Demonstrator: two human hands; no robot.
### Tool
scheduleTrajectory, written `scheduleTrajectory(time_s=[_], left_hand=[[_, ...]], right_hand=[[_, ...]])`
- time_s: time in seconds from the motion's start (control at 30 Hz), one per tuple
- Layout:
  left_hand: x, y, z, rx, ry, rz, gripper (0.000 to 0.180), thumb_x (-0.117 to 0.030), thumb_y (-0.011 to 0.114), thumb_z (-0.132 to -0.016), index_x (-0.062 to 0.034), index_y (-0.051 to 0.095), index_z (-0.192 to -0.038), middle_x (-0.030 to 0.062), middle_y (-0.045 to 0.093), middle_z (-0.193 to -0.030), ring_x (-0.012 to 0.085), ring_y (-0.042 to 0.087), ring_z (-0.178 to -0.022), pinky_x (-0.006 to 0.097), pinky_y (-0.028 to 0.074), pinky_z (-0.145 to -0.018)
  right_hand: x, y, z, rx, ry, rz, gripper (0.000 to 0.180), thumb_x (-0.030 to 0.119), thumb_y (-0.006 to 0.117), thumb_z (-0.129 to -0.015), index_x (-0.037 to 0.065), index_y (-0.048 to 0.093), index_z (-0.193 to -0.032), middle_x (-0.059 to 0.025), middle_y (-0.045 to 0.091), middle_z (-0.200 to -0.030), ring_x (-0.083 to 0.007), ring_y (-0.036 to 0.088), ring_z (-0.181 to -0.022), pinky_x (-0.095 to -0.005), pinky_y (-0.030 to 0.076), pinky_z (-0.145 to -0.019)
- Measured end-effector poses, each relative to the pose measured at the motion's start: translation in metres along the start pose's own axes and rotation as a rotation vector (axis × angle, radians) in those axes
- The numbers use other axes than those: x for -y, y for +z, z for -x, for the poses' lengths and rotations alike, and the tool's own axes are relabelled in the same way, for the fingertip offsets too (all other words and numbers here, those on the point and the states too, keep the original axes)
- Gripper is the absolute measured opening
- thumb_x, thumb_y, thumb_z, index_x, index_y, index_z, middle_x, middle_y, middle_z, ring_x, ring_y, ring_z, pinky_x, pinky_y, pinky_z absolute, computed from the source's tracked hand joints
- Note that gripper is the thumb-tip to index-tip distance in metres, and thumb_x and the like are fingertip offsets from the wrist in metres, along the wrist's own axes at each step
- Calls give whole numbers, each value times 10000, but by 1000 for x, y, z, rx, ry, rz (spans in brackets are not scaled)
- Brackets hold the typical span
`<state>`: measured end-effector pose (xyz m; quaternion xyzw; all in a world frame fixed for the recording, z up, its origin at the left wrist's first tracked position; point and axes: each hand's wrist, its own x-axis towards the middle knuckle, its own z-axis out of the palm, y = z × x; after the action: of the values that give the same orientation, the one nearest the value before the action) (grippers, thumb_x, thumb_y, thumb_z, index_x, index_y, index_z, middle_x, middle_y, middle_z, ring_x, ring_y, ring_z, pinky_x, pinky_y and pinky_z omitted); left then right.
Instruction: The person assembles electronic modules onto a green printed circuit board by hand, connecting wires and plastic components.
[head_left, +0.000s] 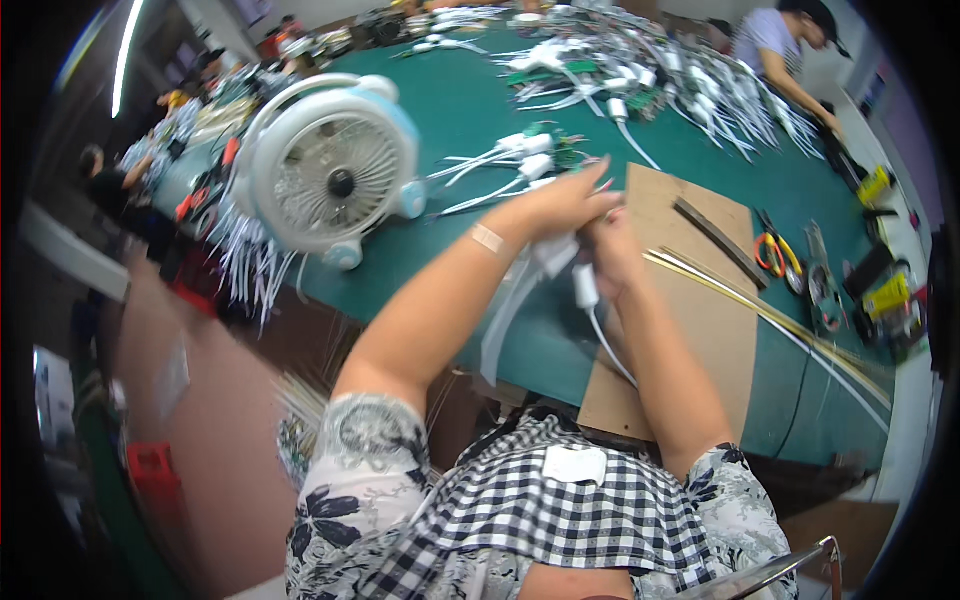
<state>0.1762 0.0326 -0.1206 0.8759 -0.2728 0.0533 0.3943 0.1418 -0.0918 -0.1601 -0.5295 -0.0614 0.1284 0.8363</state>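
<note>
My hands meet above the green table, near the left edge of a brown board (690, 330). My left hand (568, 205) reaches across with its fingers bent at the right fingertips; what they pinch is too small to make out. My right hand (614, 245) is closed, gripping a white cord with a thick white plug-like end (586, 287), which hangs beneath it and trails down over the board. A blurred whitish strip (507, 320) shows under my left wrist. Beyond my hands lies a small group of similar white cords (520, 160) with thin coloured wire ends.
A white fan (340, 180) stands at the left of the green table (450, 90). A large heap of white cords (640, 75) fills the far side. Dark bar (720, 242), orange-handled scissors (769, 254) and long thin rods (780, 320) lie at right. A co-worker (790, 60) works at far right.
</note>
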Motion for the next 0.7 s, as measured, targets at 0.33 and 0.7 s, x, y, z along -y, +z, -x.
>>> scheduleTrajectory(time_s=[0.33, 0.7], left_hand=[[-43, -57, 86, -496, 699, -312, 268, -37, 659, -669, -116, 674, -925, 62, 646, -837, 227, 631, -796, 330, 498, -703], [191, -332, 228, -1154, -449, -738, 675, -223, 655, -782, -56, 315, -1341, 198, 465, -1251, 329, 499, -1092, 399, 411, -929]], right_hand=[[-22, -38, -77, -755, -613, 1005, 699, 219, 657, -770, 1, 324, -1345, -248, 275, -1395, -375, 290, -1290, -467, 230, -1061], [-60, 13, -36, -355, -665, 1328, 523, 87, 582, -739, 75, 432, -1240, -137, 360, -1372, -339, 342, -1257, -471, 253, -1010]])
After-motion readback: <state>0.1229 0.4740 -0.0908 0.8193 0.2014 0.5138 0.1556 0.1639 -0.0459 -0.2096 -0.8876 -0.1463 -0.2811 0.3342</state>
